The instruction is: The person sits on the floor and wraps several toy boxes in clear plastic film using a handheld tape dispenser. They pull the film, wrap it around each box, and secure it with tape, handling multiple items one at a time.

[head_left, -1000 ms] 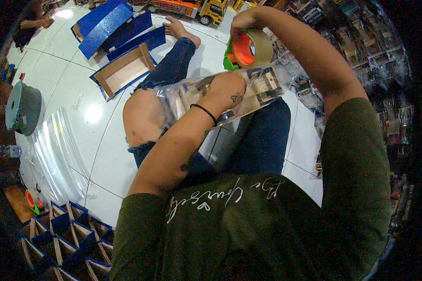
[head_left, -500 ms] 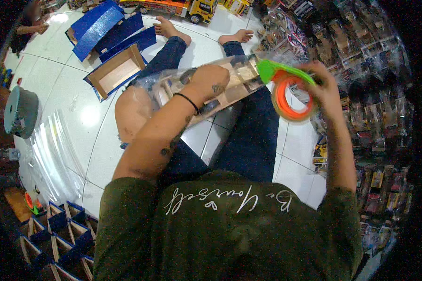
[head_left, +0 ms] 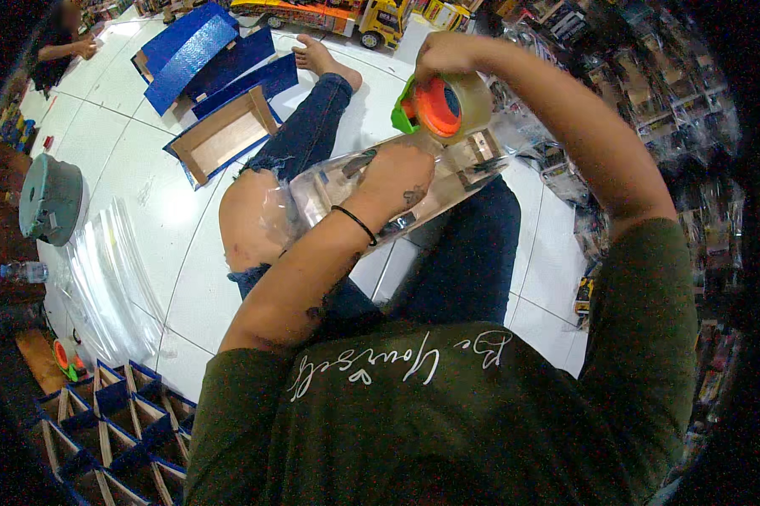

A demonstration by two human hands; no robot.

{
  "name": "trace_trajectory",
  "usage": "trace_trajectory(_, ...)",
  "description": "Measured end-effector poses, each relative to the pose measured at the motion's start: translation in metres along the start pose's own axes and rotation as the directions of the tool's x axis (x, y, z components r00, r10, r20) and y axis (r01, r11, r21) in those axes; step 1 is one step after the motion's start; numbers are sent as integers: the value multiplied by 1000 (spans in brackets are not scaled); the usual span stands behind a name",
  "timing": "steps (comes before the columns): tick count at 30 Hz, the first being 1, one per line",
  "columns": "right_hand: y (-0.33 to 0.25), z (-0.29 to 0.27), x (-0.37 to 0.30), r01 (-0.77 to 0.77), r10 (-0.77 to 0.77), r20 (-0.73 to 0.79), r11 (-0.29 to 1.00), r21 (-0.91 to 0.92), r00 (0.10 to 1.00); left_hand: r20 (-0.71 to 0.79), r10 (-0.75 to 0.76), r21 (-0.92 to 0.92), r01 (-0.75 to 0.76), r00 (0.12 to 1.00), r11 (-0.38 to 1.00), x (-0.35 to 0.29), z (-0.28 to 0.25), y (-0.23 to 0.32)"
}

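Observation:
Across my thighs lies a long, light-wood piece in clear plastic wrap (head_left: 321,190), with dark parts showing through. My left hand (head_left: 401,177) is closed, its knuckles up, pressing and gripping the wrapped piece near its middle; the fingertips are hidden beneath. My right hand (head_left: 451,55) is closed around a green tape dispenser (head_left: 403,105), held above the far right end of the wrapped piece. A wide roll of clear tape with an orange hub (head_left: 439,108) sits in the dispenser. Loose plastic sticks out beyond both ends of the piece.
Blue-covered wooden boxes (head_left: 228,135) lie at the far left. Clear plastic sheets (head_left: 114,278) and a grey-green round container (head_left: 51,198) are left. Blue-edged wooden frames (head_left: 114,430) stand lower left. Many wrapped items (head_left: 641,110) line the right; a yellow toy truck (head_left: 386,21) stands far.
My right hand has swung the tape dispenser leftward and away from me, over the wrapped piece's far edge. The dispenser has turned. My left hand keeps its hold on the piece.

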State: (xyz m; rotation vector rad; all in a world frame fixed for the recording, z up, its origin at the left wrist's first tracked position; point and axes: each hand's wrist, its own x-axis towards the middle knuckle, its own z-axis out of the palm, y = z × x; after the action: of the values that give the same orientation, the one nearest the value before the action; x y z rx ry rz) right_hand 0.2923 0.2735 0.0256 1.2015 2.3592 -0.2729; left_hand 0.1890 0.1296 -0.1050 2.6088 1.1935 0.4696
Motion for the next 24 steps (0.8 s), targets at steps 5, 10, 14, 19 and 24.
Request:
trace_trajectory(5,0,-17,38,-315,115,442,856,410,889,-29,-4,-53,3,1000,999,0,-2,-2)
trace_trajectory(10,-5,-10,1,137,-107,160,973,-187,981,-27,-33,-94,30,999,995,2,-3,-4)
trace_trajectory(14,-18,-18,1,-143,86,246,964,224,965,30,-33,-86,36,999,996,2,-2,-2)
trace_trajectory(19,-12,-16,36,-367,236,399,882,294,886,-17,9,-79,-10,1000,997,4,-2,-4)
trace_trajectory(24,9,72,-90,-123,232,-397,952,280,888,-6,-2,-170,1,1000,986,7,-2,-15)
